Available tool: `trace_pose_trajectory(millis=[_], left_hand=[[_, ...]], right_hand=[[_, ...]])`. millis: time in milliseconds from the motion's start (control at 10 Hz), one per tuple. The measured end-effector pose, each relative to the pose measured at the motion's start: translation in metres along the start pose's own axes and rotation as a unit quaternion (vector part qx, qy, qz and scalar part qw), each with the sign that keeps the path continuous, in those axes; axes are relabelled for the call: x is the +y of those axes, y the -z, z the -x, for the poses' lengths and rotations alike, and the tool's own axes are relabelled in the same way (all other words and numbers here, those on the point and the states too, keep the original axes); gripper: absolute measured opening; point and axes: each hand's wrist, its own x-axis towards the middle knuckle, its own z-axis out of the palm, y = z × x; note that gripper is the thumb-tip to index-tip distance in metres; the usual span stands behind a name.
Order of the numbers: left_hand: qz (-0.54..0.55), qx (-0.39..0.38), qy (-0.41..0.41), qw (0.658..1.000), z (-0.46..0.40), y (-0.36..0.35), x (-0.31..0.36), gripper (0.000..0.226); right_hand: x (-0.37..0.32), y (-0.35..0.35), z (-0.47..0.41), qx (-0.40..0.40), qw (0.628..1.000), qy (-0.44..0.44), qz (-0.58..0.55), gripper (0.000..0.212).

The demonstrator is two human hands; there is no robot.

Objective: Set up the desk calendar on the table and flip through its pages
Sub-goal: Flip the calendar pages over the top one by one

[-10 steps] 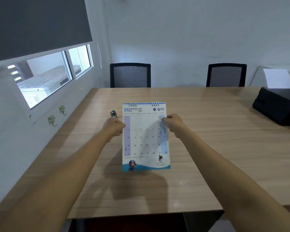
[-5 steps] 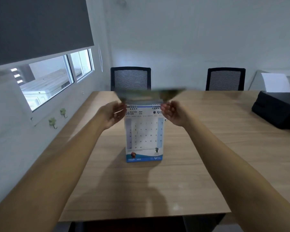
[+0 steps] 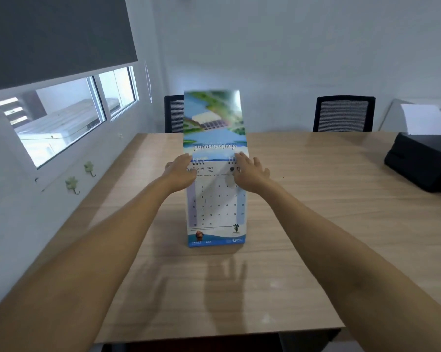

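Premises: office meeting room. Evidence: a long wood-laminate conference table (image 3: 316, 199) occupies the floor, with two black mesh-backed office chairs (image 3: 344, 114) drawn up along its far edge. A black printer (image 3: 422, 158) with white paper in its feed sits at the right end. Plain white walls, an interior sliding window (image 3: 69, 118) under a grey roller blind (image 3: 54, 36), and small wall hooks (image 3: 72, 184) below.

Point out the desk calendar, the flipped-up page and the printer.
desk calendar (image 3: 218, 207): head view, middle of the date grid.
flipped-up page (image 3: 213, 120): head view, centre of the picture side.
printer (image 3: 422, 161): head view, its black top.
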Motion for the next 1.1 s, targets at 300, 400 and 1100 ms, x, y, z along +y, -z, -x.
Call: trace_pose_trajectory(millis=[300, 400, 1100], left_hand=[[0.151, 0.097, 0.066, 0.982, 0.01, -0.03, -0.015, 0.07], [0.22, 0.031, 0.105, 0.969, 0.02, -0.048, -0.019, 0.065], [0.025, -0.034, 0.166, 0.985, 0.07, -0.133, -0.098, 0.07]], right_hand=[[0.014, -0.03, -0.003, 0.075, 0.95, -0.03, -0.301, 0.056], [0.017, -0.044, 0.003, 0.005, 0.891, -0.119, -0.439, 0.045], [0.062, -0.158, 0.065, -0.057, 0.99, -0.116, -0.062, 0.07]])
